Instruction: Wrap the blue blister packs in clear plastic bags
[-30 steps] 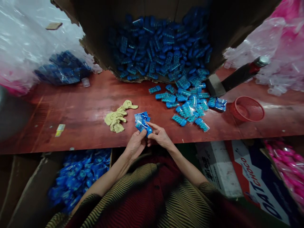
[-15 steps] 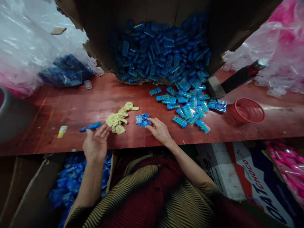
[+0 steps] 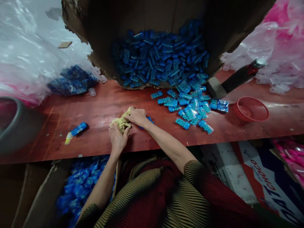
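Both my hands are on a crumpled yellow cloth point(image 3: 121, 122) lying on the red table point(image 3: 95, 107). My left hand point(image 3: 118, 138) grips its near side with fingers closed. My right hand point(image 3: 137, 116) presses on its top right with curled fingers. A small blue packet point(image 3: 149, 119) peeks out just right of my right hand. A single blue packet point(image 3: 78, 129) lies on the table to the left, beside a yellow label point(image 3: 68, 138).
A torn cardboard box point(image 3: 156, 57) full of blue packets stands at the back, spilling a pile point(image 3: 190, 106) onto the table. A red basket point(image 3: 251, 109) and a dark bottle point(image 3: 239, 76) are at right. Another box of blue packets point(image 3: 80, 186) sits below left.
My left hand let go of a blue packet, which now lies at the table's left. Both hands then moved onto the yellow cloth; my right hand left the small packet.
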Demonstrator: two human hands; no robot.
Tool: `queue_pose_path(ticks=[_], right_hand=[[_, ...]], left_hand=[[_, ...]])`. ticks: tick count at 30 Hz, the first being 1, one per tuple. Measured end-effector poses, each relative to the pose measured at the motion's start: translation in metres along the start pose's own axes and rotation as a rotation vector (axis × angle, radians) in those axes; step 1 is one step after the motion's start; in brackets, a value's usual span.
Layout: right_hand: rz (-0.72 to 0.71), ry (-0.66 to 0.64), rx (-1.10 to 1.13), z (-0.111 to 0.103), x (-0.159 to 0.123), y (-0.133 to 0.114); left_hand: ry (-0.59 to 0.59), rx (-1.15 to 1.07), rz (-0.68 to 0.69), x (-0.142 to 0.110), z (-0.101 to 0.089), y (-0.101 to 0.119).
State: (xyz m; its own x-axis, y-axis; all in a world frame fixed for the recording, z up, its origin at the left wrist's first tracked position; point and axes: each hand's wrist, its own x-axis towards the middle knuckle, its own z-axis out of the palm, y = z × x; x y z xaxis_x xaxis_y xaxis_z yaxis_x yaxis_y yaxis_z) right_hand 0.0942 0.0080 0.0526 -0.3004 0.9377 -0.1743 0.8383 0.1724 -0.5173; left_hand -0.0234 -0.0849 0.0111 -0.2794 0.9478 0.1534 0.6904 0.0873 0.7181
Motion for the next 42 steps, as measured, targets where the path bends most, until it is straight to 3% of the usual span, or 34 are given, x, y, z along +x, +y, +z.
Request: queue_pose_path(ticks=[7,11,14,18,20,27,32,35,38,42], right_hand=[[-0.068,-0.083,0.120,0.013,0.017,0.004],[-0.243,-0.098,0.163,0.010,0.014,0.008],[-0.275,-0.064,0.147,0.000,0.000,0.017],[-0.070,0.063,0.061,-0.013,-0.007,0.037],[-0.007,0.063,0.010,-0.014,-0.002,0.040],[-0.279,-0.079,0.099,0.009,0.018,0.008],[-0.351,-0.055,0.109,0.002,-0.015,0.024],[-0.199,0.110,0.027,-0.006,-0.049,0.052],[-0.059,0.133,-0.155,-0.005,-0.075,0.074],[-0.042,0.170,-0.288,0.011,-0.083,0.085]], left_hand=[[0.001,-0.056,0.146,0.018,0.037,0.006],[0.076,-0.057,0.187,0.024,0.048,0.013],[0.078,0.042,0.141,0.028,0.050,0.017],[0.062,0.096,0.142,0.034,0.051,0.015],[0.072,0.099,0.152,0.037,0.052,0.010],[0.056,0.173,0.210,0.045,0.046,-0.003],[0.018,0.300,0.232,0.043,0.037,0.004],[-0.009,0.365,0.180,0.039,0.032,0.009],[-0.012,0.398,0.139,0.038,0.030,0.014],[-0.059,0.507,0.091,0.040,0.028,0.024]])
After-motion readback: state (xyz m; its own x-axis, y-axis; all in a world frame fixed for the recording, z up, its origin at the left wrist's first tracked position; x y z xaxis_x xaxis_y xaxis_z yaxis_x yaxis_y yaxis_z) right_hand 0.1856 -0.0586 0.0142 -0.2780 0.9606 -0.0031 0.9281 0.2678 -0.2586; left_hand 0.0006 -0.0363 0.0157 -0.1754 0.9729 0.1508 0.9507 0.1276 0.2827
